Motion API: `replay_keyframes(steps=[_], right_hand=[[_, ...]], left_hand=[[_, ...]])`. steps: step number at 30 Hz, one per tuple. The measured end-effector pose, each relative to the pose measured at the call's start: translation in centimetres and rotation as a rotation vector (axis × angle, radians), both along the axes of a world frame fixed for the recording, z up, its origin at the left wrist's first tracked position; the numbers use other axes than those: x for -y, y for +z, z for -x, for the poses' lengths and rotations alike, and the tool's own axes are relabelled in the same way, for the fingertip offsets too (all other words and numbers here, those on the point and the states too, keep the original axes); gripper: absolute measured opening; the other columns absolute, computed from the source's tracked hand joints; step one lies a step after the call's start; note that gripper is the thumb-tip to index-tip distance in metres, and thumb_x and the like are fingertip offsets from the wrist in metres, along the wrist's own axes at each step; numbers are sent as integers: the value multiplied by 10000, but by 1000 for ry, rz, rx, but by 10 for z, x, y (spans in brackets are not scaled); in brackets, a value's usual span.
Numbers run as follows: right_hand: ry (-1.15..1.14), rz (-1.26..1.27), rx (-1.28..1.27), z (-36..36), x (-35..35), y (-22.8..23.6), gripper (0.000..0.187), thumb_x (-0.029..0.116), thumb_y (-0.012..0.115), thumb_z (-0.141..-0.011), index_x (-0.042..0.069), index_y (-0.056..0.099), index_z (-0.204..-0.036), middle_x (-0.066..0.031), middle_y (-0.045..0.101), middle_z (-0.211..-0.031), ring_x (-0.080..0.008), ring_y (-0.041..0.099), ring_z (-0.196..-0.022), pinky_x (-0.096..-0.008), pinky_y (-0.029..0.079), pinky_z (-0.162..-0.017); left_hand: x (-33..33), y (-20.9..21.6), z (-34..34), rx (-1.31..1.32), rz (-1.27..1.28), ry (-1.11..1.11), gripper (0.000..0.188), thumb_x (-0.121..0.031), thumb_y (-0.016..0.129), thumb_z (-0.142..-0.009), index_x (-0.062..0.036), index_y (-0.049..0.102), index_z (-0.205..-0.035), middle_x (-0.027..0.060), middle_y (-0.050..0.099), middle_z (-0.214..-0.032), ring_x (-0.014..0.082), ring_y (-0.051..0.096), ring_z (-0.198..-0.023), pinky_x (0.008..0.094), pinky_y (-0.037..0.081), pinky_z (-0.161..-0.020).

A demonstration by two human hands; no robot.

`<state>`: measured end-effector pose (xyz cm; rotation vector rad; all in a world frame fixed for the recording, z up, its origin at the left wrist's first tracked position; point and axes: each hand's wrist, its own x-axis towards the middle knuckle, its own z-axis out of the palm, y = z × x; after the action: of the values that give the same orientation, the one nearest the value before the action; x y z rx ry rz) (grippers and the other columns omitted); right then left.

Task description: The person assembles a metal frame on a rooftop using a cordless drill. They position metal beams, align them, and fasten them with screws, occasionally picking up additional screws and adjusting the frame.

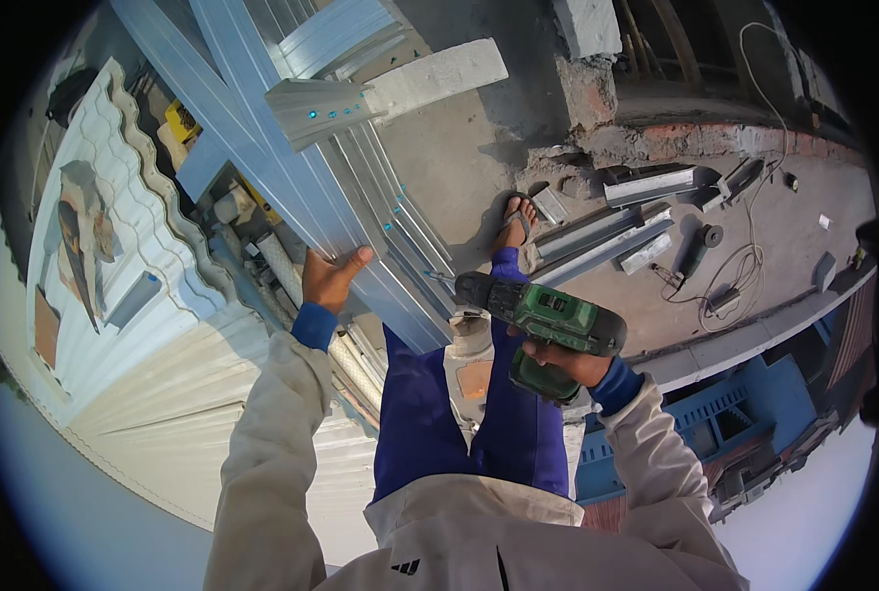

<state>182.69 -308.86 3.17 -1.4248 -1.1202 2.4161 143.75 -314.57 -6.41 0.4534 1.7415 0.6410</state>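
A: Biggest first. Landmark?

B: The long metal channel beam (292, 167), pale blue-grey, running from the top left down toward the middle. Everything is placed off that.

A: Left of the beam?

B: Corrugated white roof sheeting (154, 394), sloping away below and left of the beam. A ridge strip with a wavy edge runs along its upper side.

A: Right of the beam?

B: Concrete slab (479, 167), grey, well right of the beam. The person's sandalled foot (515, 225) stands on it, just right of the beam's lower end. Farther right is a loose pile of short metal channels (607, 231), then an angle grinder (701, 248) with a coiled cable beside it.

A: On the beam itself?

B: A short cross piece (326, 108) lies across its upper part, with blue screw heads showing.

A: Hands?

B: Left hand (331, 279) is at the beam's lower end, palm pressed against the underside edge, thumb out to the right, fingers flat on the metal rather than wrapped round it. Touching, not clenched.

A: Right?

B: Right hand (563, 366) is clenched round the grip of a green and black cordless drill (543, 320). The drill sits just right of the beam's lower end, nose pointing left toward the beam. Can't tell whether the bit touches the metal.

A: Clothes?

B: Cream jacket sleeves, blue cuffs, blue trousers.
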Motion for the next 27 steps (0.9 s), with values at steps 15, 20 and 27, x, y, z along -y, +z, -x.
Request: replay_keyframes(steps=[15, 20, 27], right_hand=[[-255, 215, -194, -17, 6, -80, 359, 158, 768, -923, 59, 669, -1253, -53, 713, -1119, -155, 655, -988, -331, 541, -863], [-411, 240, -221, -39, 35, -92, 328, 159, 756, -934, 53, 680, -1235, -63, 723, -1105, -161, 665, -969, -329, 547, -855], [-292, 93, -28, -34, 77, -111, 350, 148, 775, -910, 46, 673, -1230, -70, 714, -1137, -181, 656, -1043, -348, 524, -919]], left_hand=[[-24, 65, -13, -917, 135, -513, 1101, -524, 913, -730, 74, 326, -1445, 226, 444, -1348, 331, 437, -1335, 418, 412, -1099], [-48, 58, 12, -539, 500, -100, 1039, -414, 927, -760, 108, 346, -1446, 190, 462, -1329, 261, 524, -1196, 358, 473, -1006], [12, 43, -29, 7, 379, 296, 804, -469, 774, -908, -59, 395, -1486, 83, 487, -1431, 260, 476, -1301, 460, 417, -1111]])
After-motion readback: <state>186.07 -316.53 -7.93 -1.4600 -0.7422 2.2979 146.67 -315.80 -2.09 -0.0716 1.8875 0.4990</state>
